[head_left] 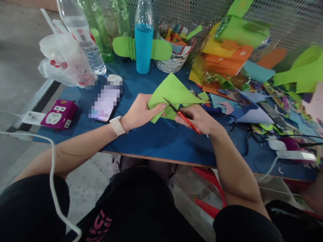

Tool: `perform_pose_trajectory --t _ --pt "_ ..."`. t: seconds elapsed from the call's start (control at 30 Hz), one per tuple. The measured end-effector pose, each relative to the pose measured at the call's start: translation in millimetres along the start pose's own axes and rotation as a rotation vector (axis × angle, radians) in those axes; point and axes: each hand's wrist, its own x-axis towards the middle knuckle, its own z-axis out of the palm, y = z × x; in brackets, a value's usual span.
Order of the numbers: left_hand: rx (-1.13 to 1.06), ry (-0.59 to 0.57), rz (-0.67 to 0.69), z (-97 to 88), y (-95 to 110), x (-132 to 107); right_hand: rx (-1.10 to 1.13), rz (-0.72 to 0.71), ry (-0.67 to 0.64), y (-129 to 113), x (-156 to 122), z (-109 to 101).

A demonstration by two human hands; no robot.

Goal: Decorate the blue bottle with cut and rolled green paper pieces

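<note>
My left hand, with a white watch on the wrist, pinches the left corner of a folded light green sheet of paper held above the blue table. My right hand grips red-handled scissors, whose dark blades cut into the lower edge of the green sheet. Both hands are closed and sit close together near the table's middle.
A blue-filled bottle, a clear water bottle, a plastic bag, a phone and a magenta power strip stand at the left and back. A basket of paper scraps and heaps of coloured paper fill the right side, with cables there.
</note>
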Motion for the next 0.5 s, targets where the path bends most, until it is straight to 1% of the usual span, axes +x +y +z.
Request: perform_pose_trajectory --t 0.13,0.5 --pt "0.036 -0.007 -0.004 -0.9 1.1 -0.4 -0.006 0.002 0.005 0.3 1.1 -1.0" --pt "0.048 0.003 0.003 -2.4 0.0 1.0 -0.013 0.009 0.042 -0.7 0.3 0.9"
